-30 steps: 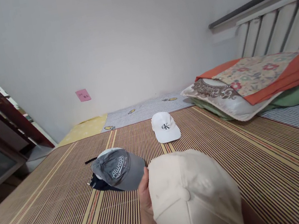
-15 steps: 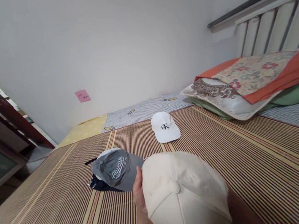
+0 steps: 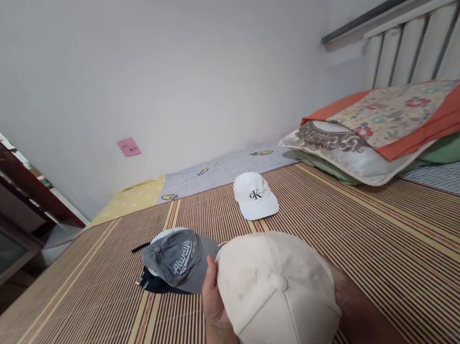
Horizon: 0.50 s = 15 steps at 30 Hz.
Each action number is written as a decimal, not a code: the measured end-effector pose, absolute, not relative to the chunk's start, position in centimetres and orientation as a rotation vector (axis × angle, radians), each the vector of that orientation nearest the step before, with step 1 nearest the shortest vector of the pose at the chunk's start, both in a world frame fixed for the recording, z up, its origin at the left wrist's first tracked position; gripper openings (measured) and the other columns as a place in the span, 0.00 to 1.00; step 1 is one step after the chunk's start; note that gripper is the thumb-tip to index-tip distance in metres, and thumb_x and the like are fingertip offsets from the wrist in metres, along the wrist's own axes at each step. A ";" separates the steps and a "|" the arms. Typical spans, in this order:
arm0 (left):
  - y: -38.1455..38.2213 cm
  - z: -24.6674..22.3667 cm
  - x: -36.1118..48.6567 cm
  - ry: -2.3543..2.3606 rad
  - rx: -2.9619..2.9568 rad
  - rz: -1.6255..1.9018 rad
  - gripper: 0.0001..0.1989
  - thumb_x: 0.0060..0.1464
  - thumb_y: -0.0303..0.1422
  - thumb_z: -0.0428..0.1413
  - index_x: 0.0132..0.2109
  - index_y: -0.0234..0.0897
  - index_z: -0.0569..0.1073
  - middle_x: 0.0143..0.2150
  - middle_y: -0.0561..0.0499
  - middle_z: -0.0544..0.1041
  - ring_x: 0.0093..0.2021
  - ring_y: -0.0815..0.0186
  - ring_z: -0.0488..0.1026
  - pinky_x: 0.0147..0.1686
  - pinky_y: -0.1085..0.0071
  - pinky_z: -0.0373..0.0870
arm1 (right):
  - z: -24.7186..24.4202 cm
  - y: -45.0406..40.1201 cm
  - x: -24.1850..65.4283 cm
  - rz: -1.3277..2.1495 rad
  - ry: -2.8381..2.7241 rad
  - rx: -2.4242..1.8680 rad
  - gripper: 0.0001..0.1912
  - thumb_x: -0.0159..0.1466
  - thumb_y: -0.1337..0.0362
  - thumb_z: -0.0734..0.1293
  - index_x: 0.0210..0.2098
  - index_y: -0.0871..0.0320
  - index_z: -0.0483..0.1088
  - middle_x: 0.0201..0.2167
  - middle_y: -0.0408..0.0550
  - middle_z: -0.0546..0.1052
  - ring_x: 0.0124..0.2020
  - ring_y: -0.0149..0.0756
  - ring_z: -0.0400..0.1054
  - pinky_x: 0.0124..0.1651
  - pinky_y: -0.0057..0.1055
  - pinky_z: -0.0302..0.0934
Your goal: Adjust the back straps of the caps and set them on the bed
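A cream, domed fabric cap (image 3: 272, 289) fills the lower middle of the frame, its matte crown divided by raised seams that meet at a round cloth-covered button, its visor running down to the bottom edge. The left hand (image 3: 213, 299) grips the cap's left side, partly closed, thumb upright along the curved cloth. The right hand (image 3: 340, 286) is against the opposite side, mostly hidden behind the crown, so I cannot tell how far its fingers are curled.

Left of centre, a slate-grey, soft-crowned cap (image 3: 178, 258) with pale raised-looking lettering lies over a dark navy fabric cap (image 3: 156, 283), its curved visor partly behind the left thumb. At the centre, a smooth white cap (image 3: 255, 196) with black letters sits alone, visor toward the bottom of the frame. All three rest on a tan-and-dark slatted mat (image 3: 81, 316), finely ribbed and crossed by yellow and red bands.

Along the mat's far edge run a small-checked cotton cloth (image 3: 224, 167) and a yellow patterned cloth (image 3: 130, 198). On the right, a floral, orange-bordered cloth (image 3: 397, 113) covers a glossy white pillow (image 3: 371, 162) with brown scrollwork, below ribbed pale radiator columns (image 3: 446, 33)
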<state>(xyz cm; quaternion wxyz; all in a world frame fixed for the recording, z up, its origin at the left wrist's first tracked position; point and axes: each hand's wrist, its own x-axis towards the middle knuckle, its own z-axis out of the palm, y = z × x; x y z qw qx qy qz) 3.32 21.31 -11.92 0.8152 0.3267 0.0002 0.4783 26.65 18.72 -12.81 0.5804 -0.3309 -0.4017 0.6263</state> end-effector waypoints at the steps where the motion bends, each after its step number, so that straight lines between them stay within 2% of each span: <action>1: 21.3 -11.9 3.3 0.007 0.694 1.023 0.30 0.72 0.47 0.41 0.56 0.37 0.82 0.57 0.41 0.83 0.69 0.53 0.69 0.74 0.56 0.50 | -12.6 19.4 26.6 1.489 -0.926 -0.748 0.19 0.66 0.52 0.73 0.53 0.52 0.77 0.52 0.55 0.81 0.53 0.50 0.75 0.54 0.47 0.72; 4: 21.3 -12.0 3.3 0.026 0.686 1.023 0.31 0.72 0.49 0.40 0.57 0.36 0.81 0.55 0.41 0.84 0.68 0.53 0.70 0.73 0.56 0.51 | -11.6 21.4 26.2 1.597 -0.864 -0.646 0.27 0.59 0.43 0.75 0.48 0.57 0.80 0.43 0.57 0.84 0.52 0.57 0.77 0.53 0.50 0.73; 7: 21.2 -12.4 3.2 0.041 0.682 1.005 0.33 0.72 0.50 0.38 0.58 0.35 0.80 0.53 0.40 0.85 0.66 0.53 0.72 0.73 0.56 0.52 | -11.3 22.1 26.1 1.712 -0.782 -0.527 0.32 0.62 0.38 0.70 0.49 0.60 0.79 0.44 0.58 0.85 0.54 0.56 0.78 0.55 0.51 0.71; 11: 21.3 -12.9 3.2 0.049 0.657 1.000 0.33 0.73 0.48 0.38 0.60 0.32 0.79 0.54 0.39 0.85 0.65 0.52 0.74 0.73 0.57 0.53 | -11.8 21.4 26.3 1.860 -0.685 -0.400 0.26 0.59 0.47 0.77 0.50 0.58 0.79 0.46 0.57 0.85 0.55 0.55 0.77 0.59 0.51 0.69; 15: 21.3 -12.8 3.6 0.061 0.645 0.987 0.30 0.73 0.46 0.41 0.57 0.32 0.81 0.51 0.39 0.86 0.64 0.51 0.74 0.73 0.55 0.53 | -12.0 21.0 26.6 1.962 -0.600 -0.344 0.23 0.59 0.54 0.78 0.51 0.57 0.79 0.47 0.56 0.85 0.57 0.56 0.76 0.63 0.50 0.66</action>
